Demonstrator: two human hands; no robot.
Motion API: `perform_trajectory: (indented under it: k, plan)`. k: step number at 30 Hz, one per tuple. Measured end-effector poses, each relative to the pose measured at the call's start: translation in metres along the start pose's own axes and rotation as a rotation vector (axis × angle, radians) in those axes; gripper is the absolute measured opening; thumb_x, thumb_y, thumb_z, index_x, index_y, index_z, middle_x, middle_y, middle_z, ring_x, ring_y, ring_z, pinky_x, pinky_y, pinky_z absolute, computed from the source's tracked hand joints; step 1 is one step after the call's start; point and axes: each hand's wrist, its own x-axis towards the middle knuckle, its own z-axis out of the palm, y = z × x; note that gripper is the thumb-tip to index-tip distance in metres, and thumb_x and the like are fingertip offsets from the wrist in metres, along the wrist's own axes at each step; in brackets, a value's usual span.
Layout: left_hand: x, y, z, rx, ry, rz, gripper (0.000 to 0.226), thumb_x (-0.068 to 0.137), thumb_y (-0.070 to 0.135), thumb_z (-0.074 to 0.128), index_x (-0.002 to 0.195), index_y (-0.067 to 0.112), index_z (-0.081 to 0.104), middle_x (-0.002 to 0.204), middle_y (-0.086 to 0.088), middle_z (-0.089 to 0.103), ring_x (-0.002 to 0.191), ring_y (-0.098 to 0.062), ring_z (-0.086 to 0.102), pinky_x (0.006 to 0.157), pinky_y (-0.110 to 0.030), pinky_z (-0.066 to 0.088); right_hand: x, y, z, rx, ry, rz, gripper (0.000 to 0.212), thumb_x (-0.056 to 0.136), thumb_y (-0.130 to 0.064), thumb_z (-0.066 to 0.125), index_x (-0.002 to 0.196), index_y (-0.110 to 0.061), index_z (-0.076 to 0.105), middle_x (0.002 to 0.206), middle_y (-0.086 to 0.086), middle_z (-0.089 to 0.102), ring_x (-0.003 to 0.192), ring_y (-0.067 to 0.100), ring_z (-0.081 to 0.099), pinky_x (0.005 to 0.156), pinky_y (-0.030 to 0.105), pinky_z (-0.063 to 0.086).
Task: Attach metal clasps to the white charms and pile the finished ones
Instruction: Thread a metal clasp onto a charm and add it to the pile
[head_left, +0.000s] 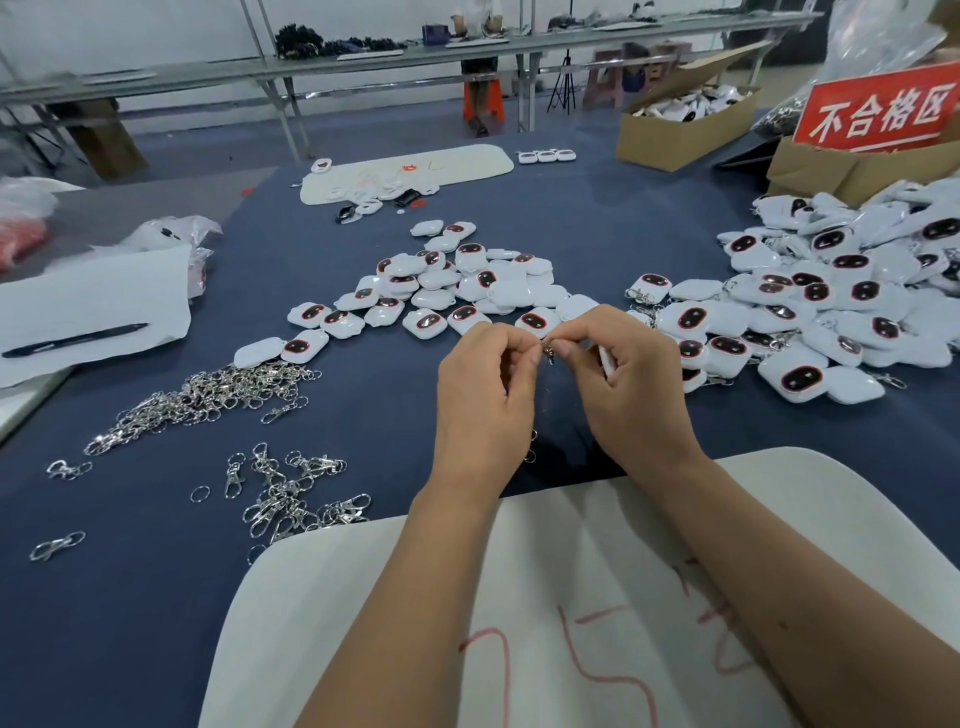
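Head view. My left hand (485, 387) and right hand (631, 374) met above the blue desk (519, 208), fingertips nearly touching. Both grips were narrow: the left thumb and forefinger pinched a small metal clasp (549, 354), and the right thumb and forefinger pinched the same clasp from the other side. A white charm (607, 361) lay tucked in my right hand, only its edge showing under the curled fingers; whether clasp and charm were already joined could not be told.

Just beyond my hands lay a loose heap of white charms (452, 291), most face up with a dark oval ringed in red. To my right spread a larger pile of charms with clasps (831, 306), a few silver clips showing at its near edge. To my left a heap of loose clasps (208, 397) lay on the cloth, with a smaller scatter of clasps (291, 493) nearer to me.

My forearms rested over a white board (519, 623) marked in red. Far left, a black pen (75, 340) lay on a white sheet (93, 306). Far right stood a red sign (878, 111) on a cardboard box (852, 171), with a second open box (680, 130) behind it.
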Motion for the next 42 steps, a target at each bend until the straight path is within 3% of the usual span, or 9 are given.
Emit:
perform_trajectory:
  k: [8,12,20,24,27,31,33,37,42]
  plan:
    - [-0.001,0.007,0.001,0.002,0.008,0.032,0.012,0.098,0.008,0.060,0.089,0.014,0.064,0.086,0.004,0.062,0.078,-0.019,0.062,0.071,-0.034,0.050,0.000,0.001,-0.001,0.183,-0.028,0.127,0.015,0.095,0.002,0.068,0.092,-0.008,0.078,0.088,0.000,0.075,0.087,0.016,0.067,0.082,0.030,0.052]
    - [-0.005,0.017,0.007,-0.002,0.011,0.070,0.009,0.100,0.010,0.060,0.092,0.012,0.064,0.091,0.004,0.060,0.080,-0.015,0.059,0.071,-0.035,0.049,0.000,0.008,-0.001,0.464,-0.064,0.319,0.015,0.101,-0.007,0.065,0.093,-0.014,0.077,0.069,0.020,0.061,0.061,0.028,0.047,0.056,0.036,0.042]
    - [-0.007,0.017,0.010,0.018,0.040,0.086,0.005,0.099,0.013,0.061,0.094,0.015,0.063,0.093,0.006,0.058,0.077,-0.013,0.055,0.067,-0.038,0.048,-0.001,0.008,0.003,0.589,-0.086,0.372,0.020,0.103,-0.011,0.062,0.089,-0.017,0.075,0.064,0.004,0.057,0.056,0.015,0.046,0.052,0.022,0.042]
    - [-0.004,0.015,0.005,0.065,0.035,0.063,0.010,0.098,0.015,0.061,0.089,0.019,0.060,0.091,0.011,0.058,0.076,-0.011,0.055,0.068,-0.037,0.048,0.000,0.009,0.008,0.498,-0.075,0.356,0.017,0.103,-0.025,0.061,0.092,-0.024,0.073,0.072,-0.017,0.064,0.061,0.001,0.054,0.060,0.013,0.043]
    - [-0.002,0.012,0.001,0.103,0.003,0.044,0.012,0.097,0.016,0.060,0.087,0.022,0.059,0.090,0.011,0.057,0.076,-0.013,0.055,0.068,-0.033,0.047,0.004,0.010,0.010,0.544,-0.058,0.500,0.035,0.095,-0.043,0.055,0.107,-0.013,0.067,0.079,-0.007,0.060,0.064,0.006,0.048,0.066,0.027,0.042]
    - [0.000,0.008,-0.005,0.117,-0.110,0.007,0.013,0.097,0.016,0.060,0.085,0.022,0.060,0.089,0.008,0.060,0.077,-0.013,0.056,0.070,-0.038,0.050,0.007,0.019,0.008,0.626,-0.054,0.675,0.039,0.083,-0.028,0.047,0.116,-0.026,0.066,0.086,-0.005,0.057,0.076,0.010,0.051,0.076,0.026,0.044]
    - [0.001,0.006,-0.006,0.113,-0.153,-0.008,0.013,0.096,0.015,0.060,0.084,0.022,0.061,0.087,0.007,0.061,0.076,-0.013,0.057,0.071,-0.040,0.051,0.004,0.022,0.008,0.589,-0.086,0.601,0.031,0.093,-0.023,0.054,0.123,-0.027,0.062,0.092,-0.004,0.061,0.081,0.008,0.058,0.074,0.023,0.049]
    - [0.002,0.003,-0.009,0.120,-0.205,-0.047,0.012,0.095,0.016,0.060,0.084,0.021,0.062,0.087,0.007,0.062,0.077,-0.013,0.058,0.072,-0.040,0.052,0.001,0.021,0.011,0.574,-0.006,0.567,0.029,0.091,-0.015,0.076,0.117,-0.021,0.062,0.099,0.002,0.075,0.083,0.013,0.072,0.084,0.035,0.058]
    - [0.002,0.002,-0.011,0.117,-0.263,-0.055,0.016,0.096,0.018,0.058,0.083,0.026,0.061,0.088,0.010,0.062,0.077,-0.010,0.059,0.073,-0.037,0.053,0.004,0.022,0.008,0.565,0.028,0.540,0.017,0.098,-0.014,0.067,0.110,-0.024,0.074,0.062,-0.009,0.048,0.061,0.011,0.045,0.058,0.021,0.042]
